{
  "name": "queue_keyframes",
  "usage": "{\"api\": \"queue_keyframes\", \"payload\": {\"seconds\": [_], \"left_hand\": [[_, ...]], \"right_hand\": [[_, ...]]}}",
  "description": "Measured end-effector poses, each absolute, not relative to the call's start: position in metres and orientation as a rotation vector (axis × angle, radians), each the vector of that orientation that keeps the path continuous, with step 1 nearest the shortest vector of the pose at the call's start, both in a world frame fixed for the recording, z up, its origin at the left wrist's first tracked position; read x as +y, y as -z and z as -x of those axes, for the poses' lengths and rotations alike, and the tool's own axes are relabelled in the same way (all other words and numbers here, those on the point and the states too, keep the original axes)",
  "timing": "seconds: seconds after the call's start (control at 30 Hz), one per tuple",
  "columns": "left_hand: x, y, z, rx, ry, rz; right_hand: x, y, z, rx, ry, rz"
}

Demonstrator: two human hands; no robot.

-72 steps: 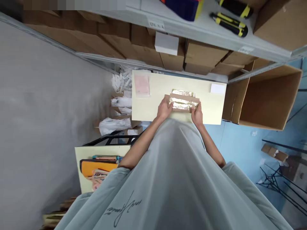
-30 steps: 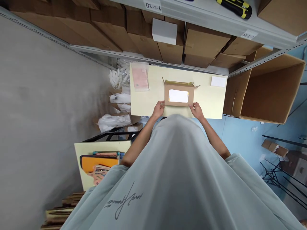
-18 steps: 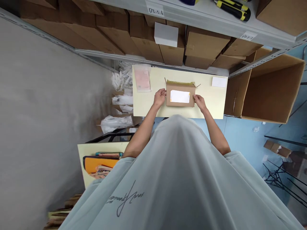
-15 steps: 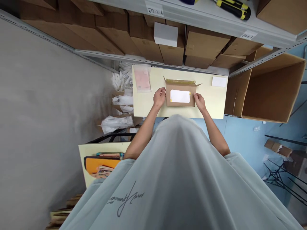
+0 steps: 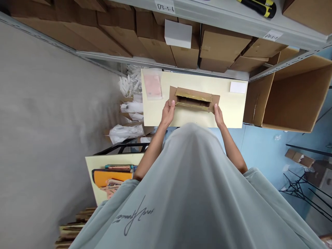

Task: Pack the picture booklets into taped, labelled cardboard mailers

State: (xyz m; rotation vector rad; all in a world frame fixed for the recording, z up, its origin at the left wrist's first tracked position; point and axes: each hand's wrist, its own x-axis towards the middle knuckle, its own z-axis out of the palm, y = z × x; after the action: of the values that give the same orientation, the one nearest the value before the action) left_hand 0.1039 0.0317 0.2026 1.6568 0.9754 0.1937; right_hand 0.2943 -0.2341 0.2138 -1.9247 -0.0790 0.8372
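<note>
A small cardboard box [image 5: 193, 93] is held over the pale yellow table [image 5: 230, 110], its opening turned up toward me. Yellowish tape runs along both long edges of the opening, and the inside looks dark. My left hand [image 5: 168, 112] grips the box's left end flap, thumb on top. At the opposite end, my right hand [image 5: 218, 114] pinches the right flap between thumb and fingers. A pink item in a clear plastic bag [image 5: 153, 84] lies at the table's left. Near the right edge rests a white card or slip [image 5: 238, 87].
Metal shelving [image 5: 223, 17] stocked with cardboard boxes [image 5: 224, 45] overhangs the table's far side. A large open carton [image 5: 293, 93] stands to the right. Plastic-wrapped items [image 5: 127, 131] are at left. A second table [image 5: 89, 166] holds an orange folder [image 5: 111, 178].
The box has tipped so its taped opening faces up, and the white label on its side is out of sight. Both hands have shifted onto the end flaps, which now spread outward.
</note>
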Motion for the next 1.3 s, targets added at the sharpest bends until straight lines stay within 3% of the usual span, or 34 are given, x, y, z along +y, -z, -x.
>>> {"api": "queue_keyframes", "payload": {"seconds": [0.2,0.5,0.83,1.3], "left_hand": [[0.039,-0.246,-0.114,0.904,-0.367,-1.996],[0.035,-0.235,-0.137,0.681,-0.147,-2.131],[0.025,-0.239,-0.107,0.642,-0.111,-2.186],[0.033,-0.192,-0.125,0.671,-0.017,-2.168]], "right_hand": [[-0.235,-0.254,-0.305,-0.416,-0.364,2.263],[-0.201,-0.267,-0.324,-0.775,-0.661,2.428],[-0.202,-0.266,-0.317,-0.856,-0.627,2.231],[-0.154,-0.203,-0.374,-0.892,-0.703,2.466]]}}
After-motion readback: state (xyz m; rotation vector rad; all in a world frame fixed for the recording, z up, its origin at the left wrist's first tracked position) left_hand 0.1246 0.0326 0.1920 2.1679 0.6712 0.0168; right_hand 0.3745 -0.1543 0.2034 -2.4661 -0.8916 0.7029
